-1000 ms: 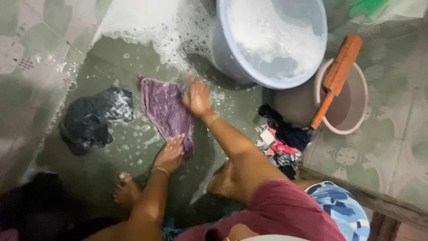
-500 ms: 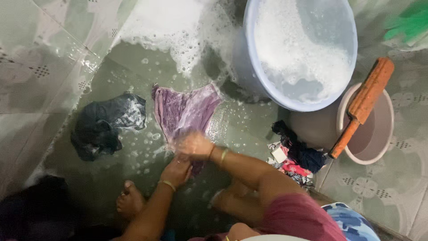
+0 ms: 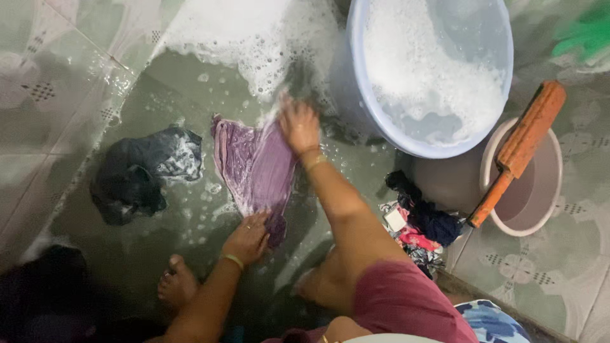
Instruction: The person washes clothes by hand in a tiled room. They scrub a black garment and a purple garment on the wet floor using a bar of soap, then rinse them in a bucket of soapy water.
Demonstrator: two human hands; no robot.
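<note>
Head view: left hand (image 3: 246, 238) is pinning purple cloth (image 3: 254, 166) flat; right hand (image 3: 298, 126), open-palmed, is scrubbing it; next stroke likely needs firm pressure.

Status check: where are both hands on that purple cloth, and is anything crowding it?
Left hand pins purple cloth at near end, flat on wet floor. Right hand presses far end. Dark garment lies apart; soapy basin close beside.

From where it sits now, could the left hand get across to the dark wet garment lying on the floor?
Probably yes. The left hand presses the near end of the purple wet cloth, and only bare, sudsy green floor lies between it and the dark wet garment. Nothing stands in between.
</note>
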